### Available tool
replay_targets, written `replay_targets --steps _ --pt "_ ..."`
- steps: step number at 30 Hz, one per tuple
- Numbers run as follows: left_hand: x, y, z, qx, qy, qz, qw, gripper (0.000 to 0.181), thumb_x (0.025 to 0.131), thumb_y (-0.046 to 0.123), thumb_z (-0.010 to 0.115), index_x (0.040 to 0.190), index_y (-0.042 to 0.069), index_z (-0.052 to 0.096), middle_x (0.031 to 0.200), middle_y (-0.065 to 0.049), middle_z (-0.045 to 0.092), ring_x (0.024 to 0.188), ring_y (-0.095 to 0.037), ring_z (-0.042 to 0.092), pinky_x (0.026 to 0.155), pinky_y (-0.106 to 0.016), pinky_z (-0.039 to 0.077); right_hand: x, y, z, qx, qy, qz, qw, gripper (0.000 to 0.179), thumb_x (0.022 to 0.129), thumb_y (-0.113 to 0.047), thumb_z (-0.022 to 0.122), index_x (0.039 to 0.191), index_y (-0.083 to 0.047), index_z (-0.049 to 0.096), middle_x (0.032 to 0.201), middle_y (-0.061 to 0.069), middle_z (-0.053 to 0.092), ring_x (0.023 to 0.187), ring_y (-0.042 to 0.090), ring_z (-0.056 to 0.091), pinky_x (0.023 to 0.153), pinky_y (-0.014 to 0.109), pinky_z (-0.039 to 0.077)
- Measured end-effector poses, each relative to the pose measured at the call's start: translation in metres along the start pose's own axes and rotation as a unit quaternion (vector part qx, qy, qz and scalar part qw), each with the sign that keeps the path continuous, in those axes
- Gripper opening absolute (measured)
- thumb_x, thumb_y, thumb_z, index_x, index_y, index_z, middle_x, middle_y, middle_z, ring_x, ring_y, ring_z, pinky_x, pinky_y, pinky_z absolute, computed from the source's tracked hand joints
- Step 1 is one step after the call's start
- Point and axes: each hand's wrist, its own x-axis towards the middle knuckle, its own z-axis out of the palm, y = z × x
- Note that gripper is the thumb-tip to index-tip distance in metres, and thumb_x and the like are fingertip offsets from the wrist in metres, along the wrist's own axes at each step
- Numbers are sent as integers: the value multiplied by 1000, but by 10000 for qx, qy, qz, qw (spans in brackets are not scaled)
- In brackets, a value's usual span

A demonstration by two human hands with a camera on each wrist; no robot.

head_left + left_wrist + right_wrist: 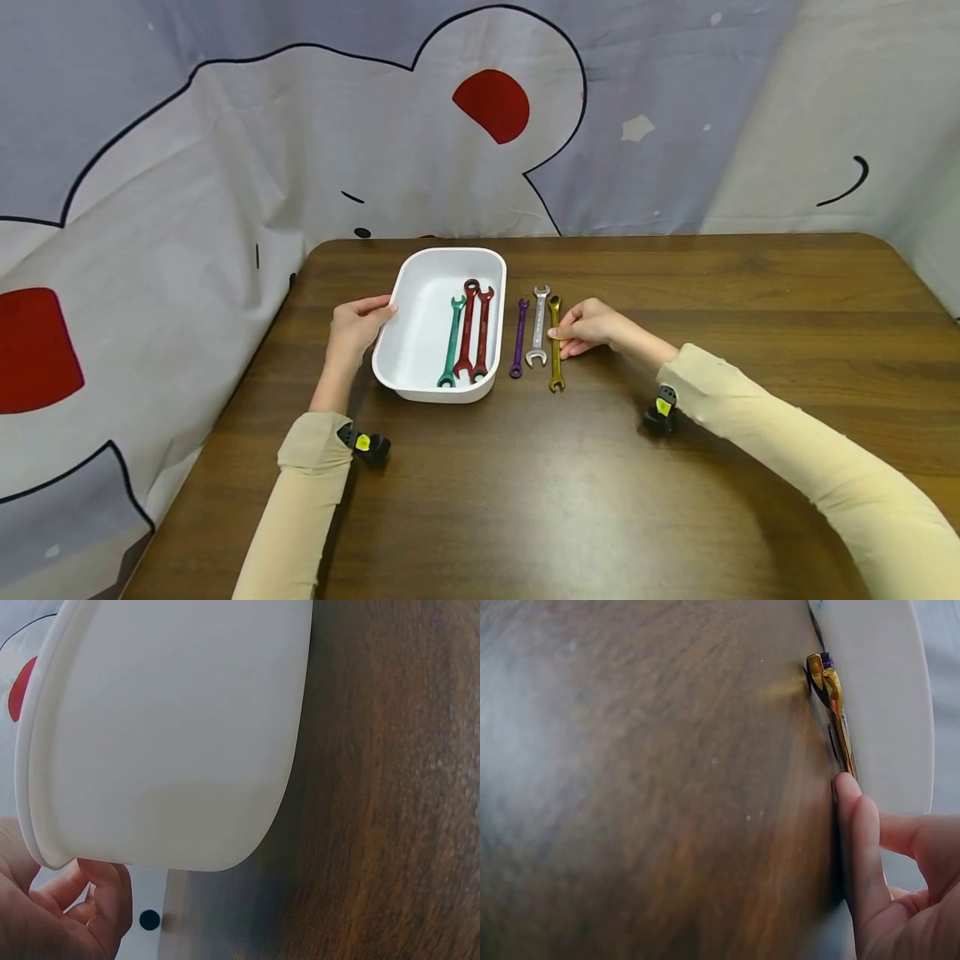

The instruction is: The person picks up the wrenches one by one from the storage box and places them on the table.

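Note:
My left hand [352, 330] grips the left rim of a white plastic tub [401, 333], thumb over the edge and fingers curled beneath it in the left wrist view. Inside the tub, toward its right side, lie a green wrench [453, 340] and two red wrenches, one with a ring end [468, 327] and another [483, 333] beside it. On the table to the tub's right, a purple wrench [519, 340], a silver wrench [538, 323] and a gold wrench [556, 365] lie side by side. My right hand [588, 327] pinches the gold wrench around its middle.
The brown wooden table [735, 333] carries everything. A curtain [645, 100] with cartoon figures hangs behind the table and along its left side. Each wrist wears a small black camera, one on the left [371, 447] and one on the right [660, 414].

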Motion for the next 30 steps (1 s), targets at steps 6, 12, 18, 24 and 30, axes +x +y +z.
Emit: replay_targets --steps 6,12,18,24,30 --pt "0 0 0 6 -4 -23 10000 37 92 24 64 126 9 64 125 -14 64 94 -17 60 59 -17 47 0 0 2 -39 93 -2 9999 21 92 -10 64 97 8 57 61 1 62 53 6 64 54 18 53" --pt "-1 0 0 9 1 10 10000 37 92 23 64 125 8 64 125 -14 64 93 -16 60 59 -17 47 -2 -1 2 -57 122 -8 9999 21 92 -10 64 96 9 57 60 1 62 53 6 64 54 17 52" --pt "0 -1 0 -6 5 34 10000 37 92 23 64 126 7 64 126 -15 63 92 -15 60 60 -16 47 -3 -2 3 -34 174 -7 9998 19 91 -10 64 94 8 58 60 1 62 52 6 64 53 17 53" --pt "0 0 0 1 -11 -26 10000 37 92 23 64 126 8 64 125 -14 64 93 -16 60 60 -16 48 0 -2 1 -24 227 39 9997 19 91 -10 65 95 7 58 60 2 63 53 7 65 54 18 53" --pt "-1 1 0 -32 -26 -28 10000 37 92 23 64 126 8 64 126 -14 63 94 -16 60 60 -16 48 3 -1 -2 -21 186 119 9998 19 90 -11 66 95 5 56 61 1 62 53 6 65 54 17 53"
